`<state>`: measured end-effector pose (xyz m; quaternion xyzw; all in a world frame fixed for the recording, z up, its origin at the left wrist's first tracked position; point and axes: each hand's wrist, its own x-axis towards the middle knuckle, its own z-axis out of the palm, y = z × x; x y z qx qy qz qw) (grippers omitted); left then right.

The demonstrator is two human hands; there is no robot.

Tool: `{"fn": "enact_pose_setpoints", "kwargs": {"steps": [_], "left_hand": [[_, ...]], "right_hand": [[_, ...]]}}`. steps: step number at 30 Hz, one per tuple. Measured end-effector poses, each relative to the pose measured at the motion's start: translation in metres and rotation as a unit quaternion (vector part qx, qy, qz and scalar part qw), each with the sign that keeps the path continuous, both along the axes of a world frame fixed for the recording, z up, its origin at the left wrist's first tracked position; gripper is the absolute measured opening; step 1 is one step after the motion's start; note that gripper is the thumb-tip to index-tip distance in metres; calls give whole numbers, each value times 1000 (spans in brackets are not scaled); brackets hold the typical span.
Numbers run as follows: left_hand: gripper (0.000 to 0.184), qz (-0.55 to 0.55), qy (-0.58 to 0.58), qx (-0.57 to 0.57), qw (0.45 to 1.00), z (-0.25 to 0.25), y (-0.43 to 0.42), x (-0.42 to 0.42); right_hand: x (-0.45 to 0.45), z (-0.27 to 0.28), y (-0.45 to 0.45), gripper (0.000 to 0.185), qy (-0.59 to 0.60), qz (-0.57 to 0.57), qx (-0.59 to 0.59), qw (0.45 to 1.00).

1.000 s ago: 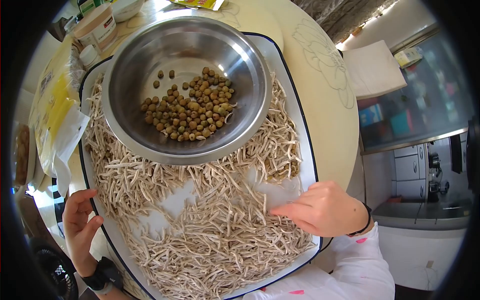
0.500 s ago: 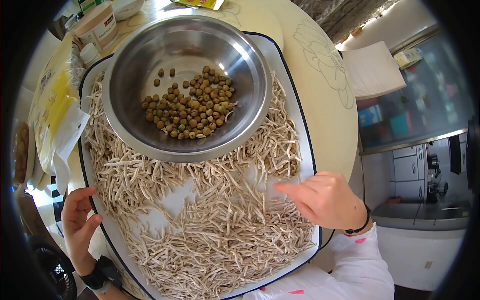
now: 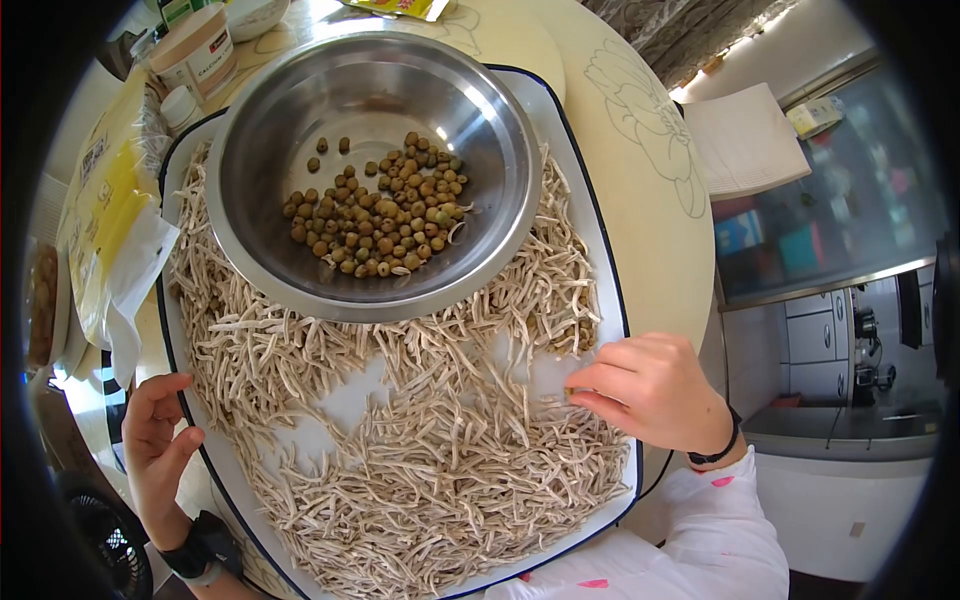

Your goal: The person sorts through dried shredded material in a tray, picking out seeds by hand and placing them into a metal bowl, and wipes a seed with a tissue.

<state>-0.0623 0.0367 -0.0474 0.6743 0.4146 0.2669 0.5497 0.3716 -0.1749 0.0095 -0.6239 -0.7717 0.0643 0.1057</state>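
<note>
A large white tray with a dark blue rim [image 3: 622, 300] holds a thick spread of pale, thin dried strips [image 3: 450, 490]. On its far part sits a steel bowl [image 3: 240, 190] with many small round olive-brown pieces [image 3: 385, 222] in it. My right hand [image 3: 655, 390] is over the tray's right side, thumb and forefinger pinched together. A tiny greenish piece [image 3: 569, 392] shows at their tips. At the left rim is my left hand [image 3: 160, 435], fingers loosely curved and thumb apart, holding nothing visible. Whether it touches the rim I cannot tell.
A yellow and white plastic bag [image 3: 105, 220] lies left of the tray. Behind it stand a labelled tub [image 3: 200, 60] and a small white-capped bottle [image 3: 180, 108]. A black fan [image 3: 100, 540] is at lower left. The round table's edge [image 3: 714, 240] curves along the right.
My right hand has shifted slightly right, and its outstretched forefinger has closed against the thumb, with a tiny greenish piece showing between them. My left hand has stayed in place.
</note>
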Motion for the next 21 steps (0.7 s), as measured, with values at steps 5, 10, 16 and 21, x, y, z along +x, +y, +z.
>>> {"fn": "enact_pose_setpoints", "kwargs": {"steps": [5, 10, 16, 21], "left_hand": [[57, 5, -6, -4, 1000, 0, -1, 1], [55, -1, -6, -6, 1000, 3, -1, 4], [54, -23, -19, -12, 999, 5, 0, 5], [56, -24, -20, -18, 999, 6, 0, 5]], "right_hand": [[2, 3, 0, 18, 28, 10, 6, 1000], [2, 38, 20, 15, 59, -17, 82, 995], [0, 57, 67, 14, 84, -47, 152, 984], [-5, 41, 92, 15, 106, -12, 189, 976]]}}
